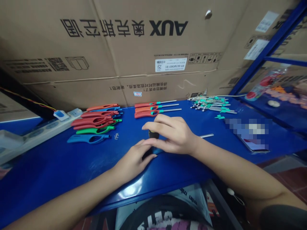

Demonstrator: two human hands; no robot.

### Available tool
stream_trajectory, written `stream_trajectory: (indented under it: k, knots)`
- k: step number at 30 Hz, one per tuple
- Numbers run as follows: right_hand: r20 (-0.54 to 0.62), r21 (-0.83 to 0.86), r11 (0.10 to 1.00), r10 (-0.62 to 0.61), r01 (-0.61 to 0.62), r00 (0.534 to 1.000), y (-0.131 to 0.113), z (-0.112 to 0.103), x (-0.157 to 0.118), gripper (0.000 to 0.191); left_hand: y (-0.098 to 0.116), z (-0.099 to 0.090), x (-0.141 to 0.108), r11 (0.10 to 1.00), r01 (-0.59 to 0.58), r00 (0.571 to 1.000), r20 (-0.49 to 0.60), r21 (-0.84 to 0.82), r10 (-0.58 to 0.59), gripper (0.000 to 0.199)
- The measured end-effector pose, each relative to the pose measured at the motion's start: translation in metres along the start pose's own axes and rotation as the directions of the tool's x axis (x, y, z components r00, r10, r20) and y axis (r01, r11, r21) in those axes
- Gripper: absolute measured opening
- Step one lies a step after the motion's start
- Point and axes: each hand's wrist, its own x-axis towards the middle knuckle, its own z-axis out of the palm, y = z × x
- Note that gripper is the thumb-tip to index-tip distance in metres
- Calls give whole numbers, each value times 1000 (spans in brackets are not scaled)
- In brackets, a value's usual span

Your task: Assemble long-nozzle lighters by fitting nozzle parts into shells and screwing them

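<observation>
At the middle of the blue table my right hand (171, 135) is closed round the dark handle of a screwdriver-like tool (153, 134), which stands upright. Just left of it, my left hand (135, 161) is closed on a blue lighter body (157, 150), mostly hidden under both hands. A metal tube (206, 135) sticks out to the right from behind my right wrist. Beyond my hands lie three red and orange lighters (146, 113) with metal tubes. Small screws (116, 136) lie in a little heap to the left.
Red, green, blue and orange lighter shells (93, 121) are stacked at the left, beside a power strip (43, 131). Metal rods with green parts (213, 103) lie at the back right, near a phone (249, 135). A bottle (266, 83) is farther right. Cardboard (134, 60) stands behind the table.
</observation>
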Motion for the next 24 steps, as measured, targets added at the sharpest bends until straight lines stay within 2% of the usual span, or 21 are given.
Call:
stream_trajectory:
  k: [4, 9, 11, 14, 18, 20, 24]
  knots:
    - [-54, 30, 999, 38, -36, 998, -3, 6, -1, 27, 1, 0, 0, 999, 6, 1000, -11, -34, -6, 20]
    - [-229, 39, 990, 144, -139, 963, -5, 18, -5, 20, 2, -1, 0, 998, 39, 999, 12, -54, -38, 27]
    - [-243, 29, 989, 149, -146, 959, -5, 19, -6, 23, 2, -2, 1, 998, 46, 999, 11, -49, -45, 29]
    - [-149, 122, 983, 152, -135, 977, -3, 15, -4, 29, 4, -2, 2, 998, 53, 999, 14, -42, -52, 27]
    - [90, 409, 894, 157, -180, 983, 0, 5, 0, 39, 6, -3, 3, 996, 73, 997, 30, -41, -72, 28]
    - [122, 397, 901, 139, -177, 983, 3, 2, 0, 33, 5, -3, 3, 997, 66, 998, 20, -33, -66, 27]
    - [38, 186, 982, 38, -45, 999, 8, 1, -2, 28, 1, 1, 1, 999, 53, 999, -2, 14, -53, 25]
